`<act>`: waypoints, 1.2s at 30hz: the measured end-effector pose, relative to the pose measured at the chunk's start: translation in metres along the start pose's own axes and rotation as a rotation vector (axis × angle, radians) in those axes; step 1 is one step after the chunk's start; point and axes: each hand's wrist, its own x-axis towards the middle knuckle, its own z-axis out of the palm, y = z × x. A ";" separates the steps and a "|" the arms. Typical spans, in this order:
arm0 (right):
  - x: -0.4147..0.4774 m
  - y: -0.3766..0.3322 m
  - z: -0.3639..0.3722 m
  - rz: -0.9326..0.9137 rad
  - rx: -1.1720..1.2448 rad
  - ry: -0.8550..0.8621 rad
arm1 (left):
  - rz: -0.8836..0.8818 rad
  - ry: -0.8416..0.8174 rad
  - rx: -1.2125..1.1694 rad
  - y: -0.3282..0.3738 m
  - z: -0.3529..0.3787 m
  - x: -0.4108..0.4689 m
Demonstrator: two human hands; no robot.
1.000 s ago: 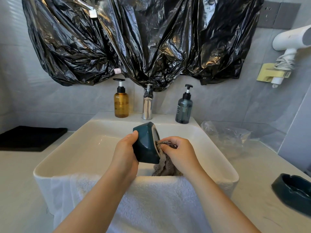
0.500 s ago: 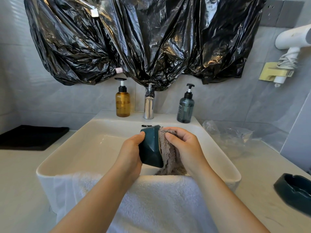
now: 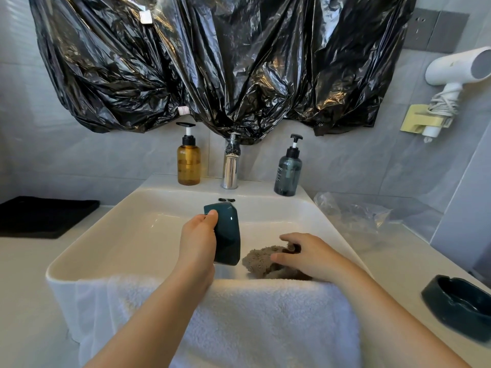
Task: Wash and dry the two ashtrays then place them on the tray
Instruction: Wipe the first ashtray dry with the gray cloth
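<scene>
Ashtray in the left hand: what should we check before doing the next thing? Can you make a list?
1. Left hand grips the ashtray firmly: ok, fingers curled round it, held on edge above the sink.
2. Ashtray dry: cannot tell.
3. Right hand free: cannot tell, it rests on the cloth in the sink.
4. White towel handy: ok, draped over the sink's front.
5. Tap off: ok, no stream shows.
6. Second ashtray on the tray: not ok, it sits on the counter at the right; the tray is at the left.
</scene>
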 end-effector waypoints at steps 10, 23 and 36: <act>0.021 0.001 0.010 0.082 -0.126 -0.109 | -0.013 -0.026 -0.002 -0.002 -0.002 0.004; 0.000 -0.001 -0.006 -0.002 0.176 0.239 | -0.035 -0.046 0.056 -0.001 0.000 0.002; -0.118 0.013 -0.065 -0.079 0.169 0.637 | 0.065 -0.132 0.241 0.002 0.004 -0.015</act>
